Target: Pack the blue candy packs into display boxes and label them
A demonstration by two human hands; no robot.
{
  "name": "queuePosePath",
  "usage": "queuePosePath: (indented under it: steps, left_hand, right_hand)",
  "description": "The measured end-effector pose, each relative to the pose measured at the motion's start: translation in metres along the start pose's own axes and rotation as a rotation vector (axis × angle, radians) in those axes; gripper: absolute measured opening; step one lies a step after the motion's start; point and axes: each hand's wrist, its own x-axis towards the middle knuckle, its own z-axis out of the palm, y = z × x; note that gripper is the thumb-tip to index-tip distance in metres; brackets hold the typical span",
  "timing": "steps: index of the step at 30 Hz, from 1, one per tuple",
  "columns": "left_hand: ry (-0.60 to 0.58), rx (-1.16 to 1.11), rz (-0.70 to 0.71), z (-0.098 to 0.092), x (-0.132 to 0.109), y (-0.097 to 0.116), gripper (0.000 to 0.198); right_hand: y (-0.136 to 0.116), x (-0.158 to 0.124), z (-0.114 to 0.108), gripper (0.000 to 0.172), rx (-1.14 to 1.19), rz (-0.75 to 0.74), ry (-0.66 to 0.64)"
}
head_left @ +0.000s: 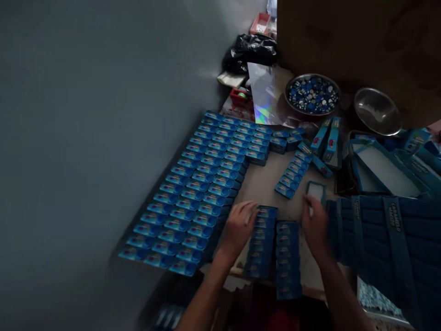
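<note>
Blue cartons stand in two short rows before the person, and both forearms rise from the bottom of the view, one to each side of them. The left forearm slants up and to the right, its wrist slightly bent, bringing the left hand (240, 224) to the upper end of the left row (262, 243). Its back faces up and its fingers curve together toward the cartons; blur hides whether they pinch anything. Beyond the right row (288, 259), the right forearm slants up and to the left, with the right hand (315, 223) turned partly on edge, fingers bent at the near end of a small open carton (316, 191) with a white inside. The fingertips meet or overlap its left edge, though I cannot tell whether they grip it. This carton lies flat on the worktop (263, 181), just beyond the knuckles. Left of the hands spreads a large block of blue boxes (191, 195) in slanting columns; tall stacked cartons (375, 234) stand right of the right hand.
</note>
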Motion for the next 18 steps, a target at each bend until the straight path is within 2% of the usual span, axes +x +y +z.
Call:
queuePosePath:
  steps: [2, 5, 7, 9, 12, 16, 18]
  left_hand:
    - [0.05, -0.066, -0.067, 0.004, -0.006, -0.044, 0.026]
    - [0.024, -0.111, -0.023, 0.034, -0.023, -0.093, 0.035]
    - [0.006, -0.085, 0.043, 0.06, -0.035, -0.11, 0.042]
    - [-0.004, -0.033, 0.077, 0.081, -0.044, -0.118, 0.045]
    - [-0.008, 0.017, 0.086, 0.094, -0.05, -0.118, 0.045]
    - [-0.059, 0.006, 0.034, 0.087, -0.048, -0.112, 0.039]
    - [-0.088, -0.023, 0.002, 0.083, -0.045, -0.111, 0.038]
  right_hand:
    - [-0.038, 0.058, 0.038, 0.05, -0.046, -0.139, -0.056]
    - [-0.083, 0.143, 0.109, 0.084, -0.261, -0.34, -0.192]
    - [-0.096, 0.184, 0.149, 0.093, -0.383, -0.418, -0.288]
    - [-0.095, 0.205, 0.176, 0.095, -0.45, -0.462, -0.352]
    - [-0.086, 0.204, 0.187, 0.093, -0.465, -0.478, -0.349]
    - [-0.085, 0.184, 0.173, 0.083, -0.454, -0.52, -0.393]
    - [-0.09, 0.183, 0.166, 0.087, -0.492, -0.525, -0.447]
